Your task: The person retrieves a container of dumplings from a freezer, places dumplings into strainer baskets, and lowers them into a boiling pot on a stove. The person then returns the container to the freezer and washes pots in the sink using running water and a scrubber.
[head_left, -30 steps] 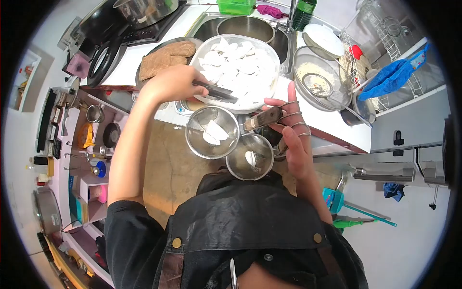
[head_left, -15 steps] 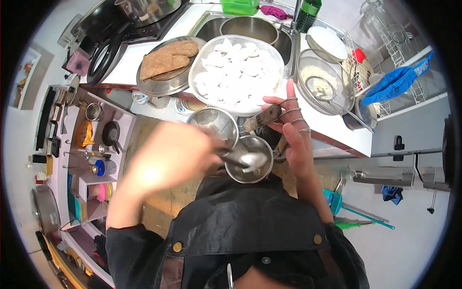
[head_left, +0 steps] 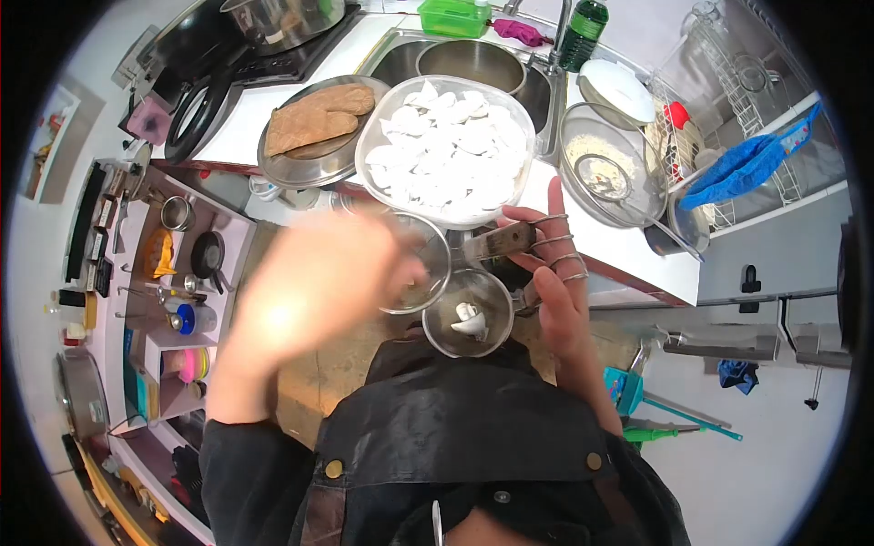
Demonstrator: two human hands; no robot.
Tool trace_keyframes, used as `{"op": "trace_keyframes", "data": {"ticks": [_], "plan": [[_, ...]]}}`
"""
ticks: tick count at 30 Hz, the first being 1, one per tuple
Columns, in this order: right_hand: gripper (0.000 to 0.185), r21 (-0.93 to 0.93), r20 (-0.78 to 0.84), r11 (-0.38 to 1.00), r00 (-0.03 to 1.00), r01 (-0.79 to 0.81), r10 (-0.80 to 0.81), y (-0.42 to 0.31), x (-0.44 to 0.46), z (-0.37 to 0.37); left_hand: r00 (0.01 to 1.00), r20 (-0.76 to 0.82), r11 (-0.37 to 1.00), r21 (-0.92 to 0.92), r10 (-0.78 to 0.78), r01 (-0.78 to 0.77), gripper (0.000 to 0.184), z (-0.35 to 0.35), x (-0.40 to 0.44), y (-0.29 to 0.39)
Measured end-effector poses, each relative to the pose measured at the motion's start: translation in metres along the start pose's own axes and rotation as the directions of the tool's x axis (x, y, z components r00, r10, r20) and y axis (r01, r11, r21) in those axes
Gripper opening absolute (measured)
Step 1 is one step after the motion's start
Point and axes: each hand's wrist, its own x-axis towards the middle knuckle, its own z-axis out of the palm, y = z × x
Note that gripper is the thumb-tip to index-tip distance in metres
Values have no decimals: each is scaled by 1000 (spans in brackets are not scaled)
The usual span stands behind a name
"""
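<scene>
My right hand (head_left: 557, 282) holds two long-handled metal utensils side by side, fingers passing through the wire loops at their handle ends. One is a round mesh strainer (head_left: 443, 259), its wooden handle (head_left: 499, 242) pointing right. Below it hangs a small round metal pan (head_left: 446, 332) with white pieces (head_left: 469, 320) inside. Smeared by motion, my left hand (head_left: 319, 273) is over the strainer's left part and hides it; whether it grips anything cannot be seen. Just beyond stands a wide tub (head_left: 364, 182) full of white folded pieces (head_left: 446, 150).
On the counter are a brown oven mitt (head_left: 319, 118) on a metal lid (head_left: 309, 175), and a clear bowl (head_left: 646, 196) with pale crumbs and a small strainer. Behind are a sink (head_left: 401, 36), a green bottle (head_left: 583, 32) and a dish rack. A shelf (head_left: 232, 246) stands left.
My left hand has drawn back from above the small pan to the strainer. The spoon-like utensil seen earlier over the pan no longer shows; white pieces now lie in the pan.
</scene>
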Motion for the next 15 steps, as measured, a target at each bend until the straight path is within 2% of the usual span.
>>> {"op": "trace_keyframes", "data": {"ticks": [2, 4, 6, 11, 14, 15], "plan": [[67, 25, -4, 1000, 1000, -6, 6, 0, -5, -2, 978, -195, 983, 148, -77, 107, 19, -10, 25, -24], [61, 26, -11, 1000, 1000, -14, 14, -1, -8, -2, 984, -155, 975, 188, -89, 118, 21, 3, 67, -50], [59, 22, -22, 1000, 1000, -2, 3, -4, -10, -2, 982, 7, 961, 204, -191, 186, 23, 14, 102, -53], [56, 15, -33, 1000, 999, 24, -23, -8, -13, -4, 982, 97, 931, 347, -160, 117, 22, 49, 155, -64], [57, 19, -43, 1000, 999, 22, -22, -7, -13, -5, 990, 50, 944, 311, -133, 111, 22, 31, 146, -64], [58, 27, -46, 999, 999, 21, -20, -7, -13, -5, 992, -9, 932, 342, -128, 124, 21, 23, 138, -68]]}}
